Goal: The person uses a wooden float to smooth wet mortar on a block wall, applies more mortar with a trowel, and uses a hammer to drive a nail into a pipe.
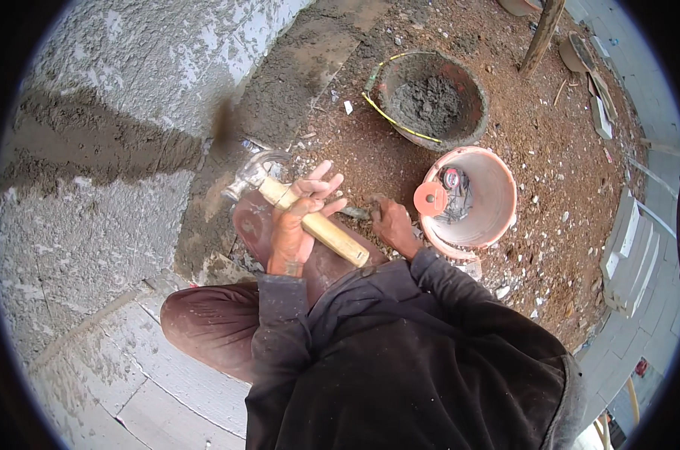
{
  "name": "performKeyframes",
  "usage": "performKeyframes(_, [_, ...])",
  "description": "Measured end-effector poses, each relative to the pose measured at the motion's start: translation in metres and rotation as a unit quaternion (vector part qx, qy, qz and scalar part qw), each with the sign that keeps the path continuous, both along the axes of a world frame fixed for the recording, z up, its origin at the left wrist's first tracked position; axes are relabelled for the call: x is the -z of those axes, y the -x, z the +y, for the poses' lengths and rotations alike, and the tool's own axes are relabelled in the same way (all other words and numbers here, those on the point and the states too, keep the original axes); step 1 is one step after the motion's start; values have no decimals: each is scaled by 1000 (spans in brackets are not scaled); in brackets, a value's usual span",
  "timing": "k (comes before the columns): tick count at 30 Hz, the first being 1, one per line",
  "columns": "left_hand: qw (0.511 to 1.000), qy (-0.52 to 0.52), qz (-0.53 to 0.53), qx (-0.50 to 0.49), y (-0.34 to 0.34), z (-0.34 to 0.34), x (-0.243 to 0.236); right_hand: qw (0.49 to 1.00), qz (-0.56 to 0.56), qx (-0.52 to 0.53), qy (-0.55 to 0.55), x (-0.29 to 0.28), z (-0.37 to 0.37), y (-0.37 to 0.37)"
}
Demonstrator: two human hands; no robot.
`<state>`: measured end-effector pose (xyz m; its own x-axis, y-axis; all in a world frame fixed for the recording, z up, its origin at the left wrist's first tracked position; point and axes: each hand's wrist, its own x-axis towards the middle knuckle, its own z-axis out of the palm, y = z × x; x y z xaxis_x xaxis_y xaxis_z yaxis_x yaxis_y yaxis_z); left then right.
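A claw hammer with a pale wooden handle lies across my left hand. The thumb crosses the handle while the fingers stretch out past it. Its metal head points to the upper left, over my bent knee. My right hand is closed, close to the pink bucket. A short grey piece reaches from its fingers toward the left hand; its kind I cannot make out. Inside the pink bucket are a round red-and-grey item and thin grey pieces. An orange disc overlaps the bucket's left rim.
Beyond the pink bucket stands a dark bucket of wet grey mortar with a yellow-green handle. A rough plastered wall with a darker mortar band rises at left. Stony soil, a wooden post and white blocks lie right.
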<state>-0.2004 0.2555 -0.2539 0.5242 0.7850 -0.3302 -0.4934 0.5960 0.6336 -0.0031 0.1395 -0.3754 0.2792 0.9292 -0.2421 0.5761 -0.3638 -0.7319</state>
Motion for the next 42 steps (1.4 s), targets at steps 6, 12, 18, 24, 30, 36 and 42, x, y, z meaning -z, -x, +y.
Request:
performKeyframes(6, [998,35,52,-28,29,-22,21,985,-127,-5,116,121,16,-5])
performKeyframes(12, [999,34,-4,-43,31,-14,33,992,-114,-29,46,142,7,-14])
performKeyframes(18, [998,37,-49,-32,9,-9,27,972,233,14,-4,38,-33,-10])
performKeyframes(24, [996,36,-78,-6,13,-8,38,811,557,91,153,-129,-65,-84])
performKeyframes(30, [989,55,-132,-35,21,-2,44,914,359,149,118,-96,-67,-204])
performKeyframes(36, [988,50,-142,-41,21,-2,43,923,-253,-153,246,49,-75,-236])
performKeyframes(42, [987,55,-143,-57,25,-2,43,845,-352,-275,294,81,-86,-232])
